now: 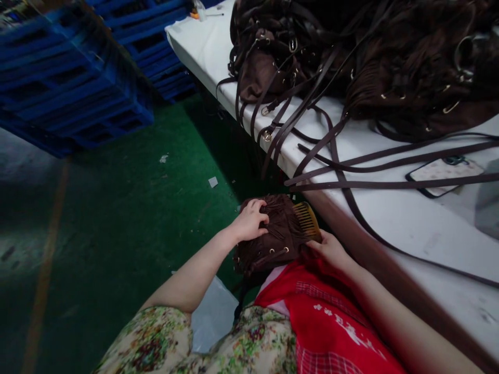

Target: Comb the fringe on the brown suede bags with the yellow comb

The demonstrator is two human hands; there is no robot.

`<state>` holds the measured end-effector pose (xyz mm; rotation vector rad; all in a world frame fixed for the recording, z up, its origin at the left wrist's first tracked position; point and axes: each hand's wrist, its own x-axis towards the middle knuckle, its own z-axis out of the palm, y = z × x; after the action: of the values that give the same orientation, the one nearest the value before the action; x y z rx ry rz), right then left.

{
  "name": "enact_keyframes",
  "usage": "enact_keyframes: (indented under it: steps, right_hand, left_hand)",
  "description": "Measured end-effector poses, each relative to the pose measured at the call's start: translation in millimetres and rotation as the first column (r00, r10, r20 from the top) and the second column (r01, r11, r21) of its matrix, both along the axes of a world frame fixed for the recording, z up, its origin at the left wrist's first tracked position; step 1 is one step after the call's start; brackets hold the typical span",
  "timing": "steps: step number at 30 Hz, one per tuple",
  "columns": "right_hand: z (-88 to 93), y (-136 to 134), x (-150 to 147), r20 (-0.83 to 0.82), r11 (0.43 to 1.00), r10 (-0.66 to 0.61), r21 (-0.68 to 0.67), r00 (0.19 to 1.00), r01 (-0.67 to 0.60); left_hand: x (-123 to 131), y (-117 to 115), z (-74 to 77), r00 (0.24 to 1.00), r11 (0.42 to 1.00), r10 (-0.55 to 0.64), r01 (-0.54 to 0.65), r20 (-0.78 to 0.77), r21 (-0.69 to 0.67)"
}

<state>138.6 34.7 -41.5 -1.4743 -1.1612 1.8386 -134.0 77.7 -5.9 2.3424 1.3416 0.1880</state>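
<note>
A yellow comb (313,221) is being gripped by the right hand (331,250); the fringed bag (281,241), beside the table (212,54), is being touched by the loosely open left hand (250,221). Illegible white lettering (329,311) is being displayed on the apron (317,335).

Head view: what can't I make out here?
All in the head view:
Comb: its near end, covered by the right grip.
Bag: the patch under the left grip.
Phone: the strip hidden beneath a strap.
Bag heap: cut off by the top and right edges.
Apron: its white writing, too blurred to read.
</note>
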Motion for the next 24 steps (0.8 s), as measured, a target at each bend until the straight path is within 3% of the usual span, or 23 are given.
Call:
enact_keyframes:
  steps: [5,10,13,16,19,22,24]
  right_hand:
    - [-6.5,-1.2,3.7,0.061,0.999,0.02,0.04,0.998,-0.023]
    - [-10.2,3.1,8.2,0.15,0.989,0.077,0.117,0.986,-0.095]
    - [11.1,2.7,11.8,0.357,0.958,0.087,0.226,0.93,-0.177]
    - [51.0,-3.3,8.1,0.584,0.88,-0.05,0.409,0.81,-0.24]
    - [85.3,-16.3,-9.6,0.583,0.832,0.003,0.45,0.813,-0.326]
    - [94.3,-31.1,-33.6,0.567,0.776,0.15,0.441,0.81,-0.452]
    - [89.4,-36.7,-45.6,0.626,0.719,0.199,0.43,0.754,-0.547]
  left_hand:
    - [6.4,-13.4,-12.1,0.997,0.997,0.063,-0.061,-0.046,0.048]
    - [7.1,-23.8,-1.7,0.993,0.997,0.078,-0.078,-0.092,0.006]
    - [13.6,-40.7,7.6,0.988,0.992,0.119,-0.115,-0.099,0.041]
    - [27.9,-62.3,13.7,0.962,0.972,0.23,-0.221,-0.147,0.075]
    - [45.6,-77.4,16.4,0.919,0.937,0.349,-0.339,-0.181,0.082]
    - [59.6,-83.4,16.8,0.89,0.906,0.423,-0.416,-0.17,0.077]
    - [64.4,-85.4,16.5,0.883,0.893,0.45,-0.442,-0.138,0.082]
